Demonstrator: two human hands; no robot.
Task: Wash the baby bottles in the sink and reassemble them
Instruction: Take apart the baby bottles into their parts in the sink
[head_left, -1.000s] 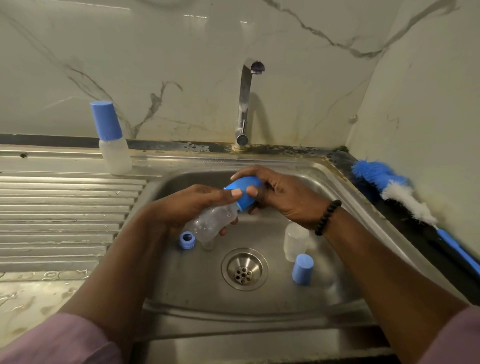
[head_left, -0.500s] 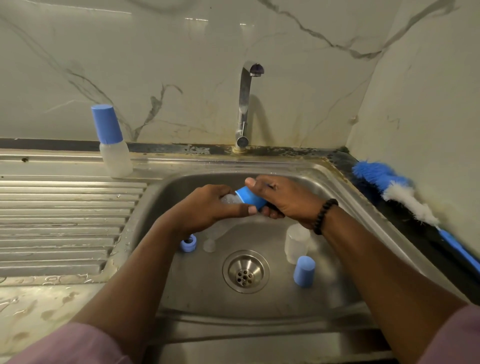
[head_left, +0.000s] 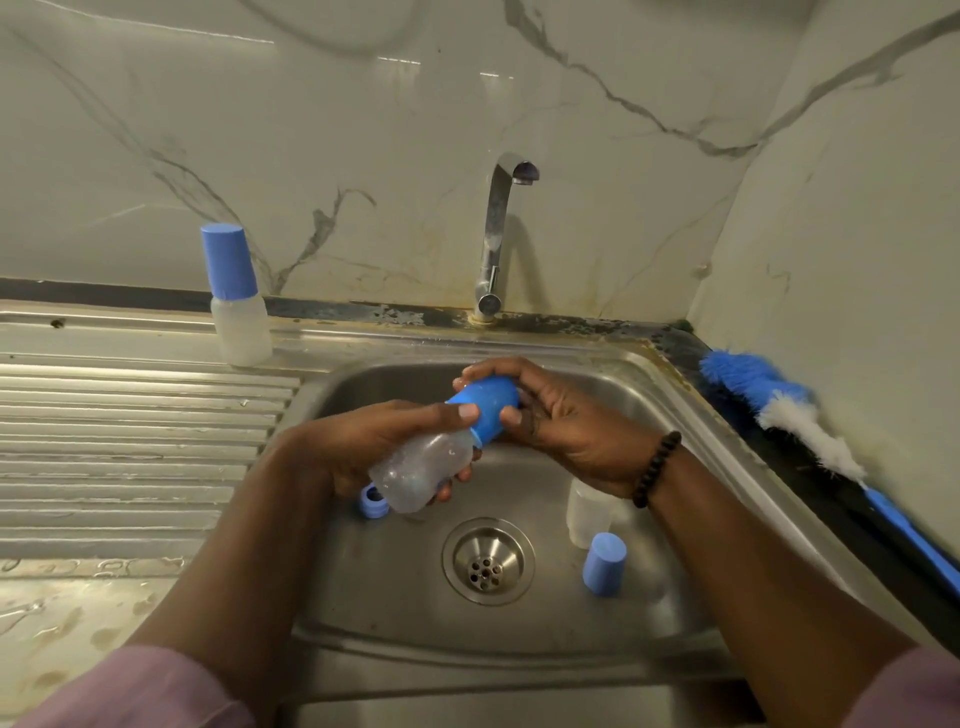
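Left hand (head_left: 374, 441) gripping bottle (head_left: 423, 467), right hand (head_left: 566, 431) around its cap (head_left: 485, 408)

Steel, plastic and polished stone at a wet sink.
The brushed stainless-steel sink basin (head_left: 519, 629) looked dull-glossy and wet, its ribbed steel draining board (head_left: 130, 441) smooth, the curved chrome tap (head_left: 493, 234) mirror-bright. The clear plastic bottle (head_left: 423, 467) in the hands looked cloudy and beaded with drops, its blue plastic cap (head_left: 485, 408) matt and smooth. The white marble-look wall (head_left: 363, 130) was glossy, the blue-and-white bristle brush (head_left: 779, 410) fluffy, and the round dark-bead bracelet (head_left: 657, 467) matt.
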